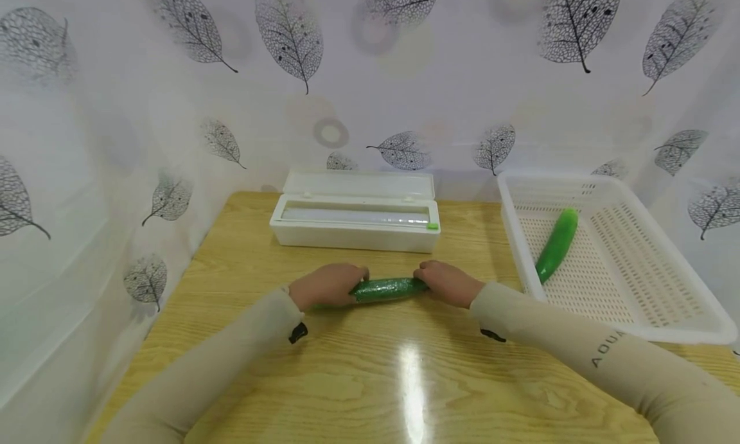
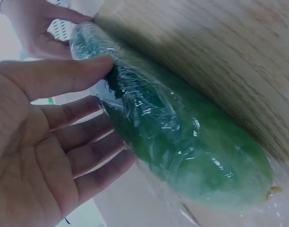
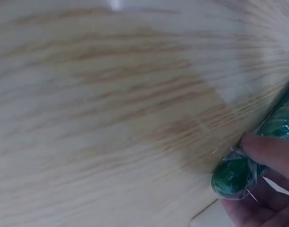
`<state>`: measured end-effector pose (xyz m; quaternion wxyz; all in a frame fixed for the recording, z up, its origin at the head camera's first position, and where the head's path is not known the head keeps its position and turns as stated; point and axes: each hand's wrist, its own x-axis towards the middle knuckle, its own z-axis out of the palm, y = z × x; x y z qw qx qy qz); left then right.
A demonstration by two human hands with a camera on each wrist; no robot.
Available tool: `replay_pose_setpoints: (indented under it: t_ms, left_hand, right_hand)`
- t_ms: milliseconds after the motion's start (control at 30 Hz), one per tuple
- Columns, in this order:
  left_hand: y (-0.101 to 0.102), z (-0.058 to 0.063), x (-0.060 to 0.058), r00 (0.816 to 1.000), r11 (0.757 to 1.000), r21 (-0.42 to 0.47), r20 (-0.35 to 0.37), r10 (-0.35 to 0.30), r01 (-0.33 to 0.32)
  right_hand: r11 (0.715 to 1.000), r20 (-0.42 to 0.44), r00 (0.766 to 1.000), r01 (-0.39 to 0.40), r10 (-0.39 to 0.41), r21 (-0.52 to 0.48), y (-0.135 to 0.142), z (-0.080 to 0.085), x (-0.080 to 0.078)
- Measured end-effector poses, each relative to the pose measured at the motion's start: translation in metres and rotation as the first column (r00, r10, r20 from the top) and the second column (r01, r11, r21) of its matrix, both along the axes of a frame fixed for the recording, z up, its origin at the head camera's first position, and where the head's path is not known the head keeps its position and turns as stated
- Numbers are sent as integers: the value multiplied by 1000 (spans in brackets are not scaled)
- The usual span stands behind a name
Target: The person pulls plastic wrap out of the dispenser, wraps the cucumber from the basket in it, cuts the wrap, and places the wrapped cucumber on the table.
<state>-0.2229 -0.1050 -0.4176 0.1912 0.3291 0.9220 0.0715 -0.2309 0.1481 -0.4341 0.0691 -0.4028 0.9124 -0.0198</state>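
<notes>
Nearest: my right sleeve (image 1: 569, 351), lettered "AQUA" (last letter at the cloth's edge). Film-wrapped cucumber (image 1: 388, 290) lies on the wooden table (image 1: 324, 386), before the white box (image 1: 355, 236); long axis roughly left–right, stem tip (image 2: 275, 190) leftward. My left hand (image 1: 331, 284) grips it, thumb opposing fingers; my right hand (image 1: 448, 283) pinches its right end.

Your tabletop (image 1: 324, 392) was yellowish and wood-grained, with a bright streak of glare (image 1: 412, 392) on its near part. To your right stood a white perforated basket (image 1: 516, 238); in it you had one green vegetable (image 1: 557, 245) lying aslant, its nearer end by the left wall. Beyond the tabletop and along your left ran a pale backdrop (image 1: 462, 103), printed with dark net-veined leaves (image 1: 289, 33) and, among them, a greyish ring (image 1: 331, 133).
</notes>
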Motion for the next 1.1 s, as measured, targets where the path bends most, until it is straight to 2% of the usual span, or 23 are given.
replay_pose_setpoints:
  t_ms: [200, 333, 467, 667, 767, 867, 967, 1100]
  left_hand:
    - [-1, -4, 7, 987, 997, -58, -152, -54, 46]
    - [1, -3, 9, 978, 997, -42, -196, -74, 68]
    - [1, -3, 6, 984, 998, 4, -168, -56, 57]
    - [-1, 0, -5, 999, 999, 46, -32, -6, 7]
    - [-1, 2, -9, 1000, 999, 54, 19, 7, -8]
    - [0, 4, -11, 999, 999, 48, 40, 21, -23]
    - [2, 2, -11, 999, 999, 2, 18, 37, -37]
    - [6, -4, -4, 996, 995, -97, -84, 26, -34]
  right_hand:
    - [998, 47, 999, 18, -15, -61, 3, 0, -1]
    - [996, 62, 998, 34, -29, -79, 3, 0, 1]
    - [998, 48, 998, 40, -38, -56, 3, -1, 3]
    - [999, -1, 999, 36, -36, -22, 2, -1, 3]
    - [999, -35, 999, 26, -27, -28, 2, 0, 2]
    - [997, -41, 999, 29, -32, -66, 3, 0, 1]
    - [994, -39, 998, 52, -56, -93, 4, 1, 0]
    - [994, -55, 995, 81, -85, -74, 6, 1, -1]
